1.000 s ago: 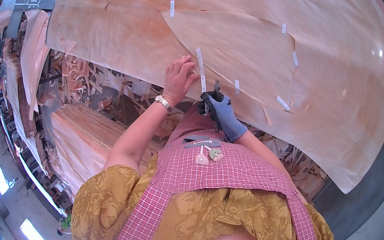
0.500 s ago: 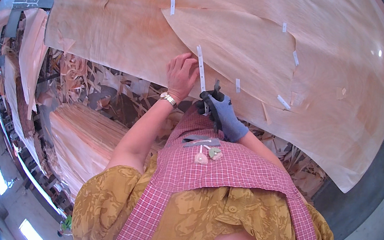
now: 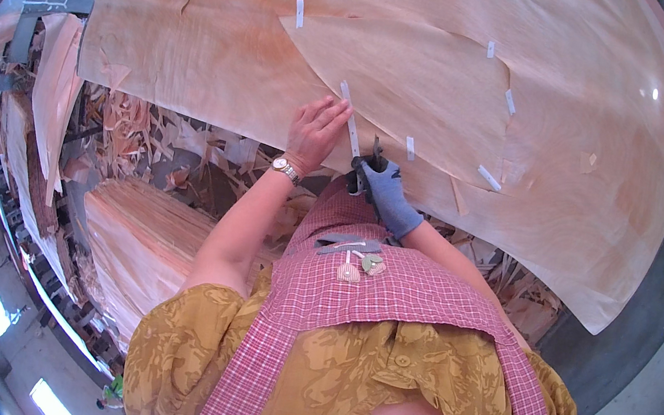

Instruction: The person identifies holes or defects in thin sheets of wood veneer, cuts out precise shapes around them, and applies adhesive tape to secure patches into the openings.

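A large sheet of wood veneer (image 3: 201, 53) lies in front of me, with a patch of veneer (image 3: 418, 75) on it whose edges carry short white tape pieces. My left hand (image 3: 314, 133), bare and wearing a watch, rests on the sheet with fingers stretched out. Its fingertips press on a white tape strip (image 3: 353, 136) that crosses the patch's near left edge. That strip runs down to a black tape dispenser (image 3: 362, 176), partly hidden by my right hand (image 3: 389, 194). The right hand wears a blue-grey glove and is closed around the dispenser at the sheet's near edge.
Veneer scraps (image 3: 127, 128) lie below the sheet's near edge. A stack of veneer (image 3: 143, 223) stands at the lower left, and a loose veneer strip (image 3: 56, 84) hangs at the far left. Grey floor (image 3: 615, 366) curves along the right.
My left hand has shifted slightly right, its fingers straightening from a bend onto the tape strip. The right hand with the dispenser has moved only slightly.
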Demonstrator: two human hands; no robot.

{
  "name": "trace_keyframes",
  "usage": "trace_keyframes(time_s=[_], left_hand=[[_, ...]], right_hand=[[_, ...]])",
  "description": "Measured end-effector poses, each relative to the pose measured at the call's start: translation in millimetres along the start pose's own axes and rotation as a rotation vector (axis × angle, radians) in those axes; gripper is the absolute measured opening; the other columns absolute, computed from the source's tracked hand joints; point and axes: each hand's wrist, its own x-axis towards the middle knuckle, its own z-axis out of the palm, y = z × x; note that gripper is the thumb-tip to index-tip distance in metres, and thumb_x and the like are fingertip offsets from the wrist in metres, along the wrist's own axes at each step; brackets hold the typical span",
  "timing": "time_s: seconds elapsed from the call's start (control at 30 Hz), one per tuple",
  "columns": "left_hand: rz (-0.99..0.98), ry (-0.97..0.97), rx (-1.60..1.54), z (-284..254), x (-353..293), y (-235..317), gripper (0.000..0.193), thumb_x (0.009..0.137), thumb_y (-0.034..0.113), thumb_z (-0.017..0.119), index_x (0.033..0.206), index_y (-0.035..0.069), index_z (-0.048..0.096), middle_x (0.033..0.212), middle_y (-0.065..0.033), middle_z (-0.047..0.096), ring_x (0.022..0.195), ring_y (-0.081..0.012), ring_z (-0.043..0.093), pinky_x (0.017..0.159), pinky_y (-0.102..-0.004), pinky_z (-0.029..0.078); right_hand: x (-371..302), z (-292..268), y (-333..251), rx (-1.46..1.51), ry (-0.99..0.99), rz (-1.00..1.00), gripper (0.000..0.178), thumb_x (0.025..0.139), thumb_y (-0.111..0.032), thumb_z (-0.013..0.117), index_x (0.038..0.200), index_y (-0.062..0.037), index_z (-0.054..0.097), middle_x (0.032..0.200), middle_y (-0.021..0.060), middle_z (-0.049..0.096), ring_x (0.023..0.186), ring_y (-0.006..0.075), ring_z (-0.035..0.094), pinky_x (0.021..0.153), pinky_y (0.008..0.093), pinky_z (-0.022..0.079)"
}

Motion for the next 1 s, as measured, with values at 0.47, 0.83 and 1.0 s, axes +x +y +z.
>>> trace_keyframes(time_s=[0.47,0.83,1.0], left_hand=[[0.092,-0.113,0.03,-11,-12,-4,0.044,0.083,0.01,0.06,0.127,0.014,0.061,0.138,-0.0062,0.056,0.129,-0.0264,0.051,0.099,-0.0395,0.044],[-0.745,0.542,-0.608,14,133,-22,0.019,0.083,-0.001,0.051,0.092,0.005,0.066,0.094,-0.012,0.066,0.089,-0.0279,0.065,0.081,-0.0394,0.051],[-1.013,0.713,-0.9,-10,177,-22,0.021,0.085,-0.004,0.047,0.097,0.001,0.064,0.094,-0.0108,0.067,0.083,-0.0204,0.065,0.072,-0.0319,0.053]], right_hand=[[-42,-52,-95,-0.357,-0.18,-0.145,0.025,0.093,-0.026,0.066,0.098,-0.002,0.069,0.07,0.0053,0.067,0.056,0.0091,0.059,0.05,0.0247,0.045],[-128,37,-161,-0.205,-0.472,-0.27,0.027,0.094,-0.029,0.068,0.106,-0.005,0.066,0.067,0.0002,0.061,0.051,0.0053,0.051,0.046,0.0197,0.034],[-110,41,-137,-0.391,-0.449,-0.276,0.025,0.094,-0.025,0.068,0.107,-0.0037,0.066,0.07,0.0006,0.063,0.053,0.0055,0.054,0.046,0.02,0.035]])
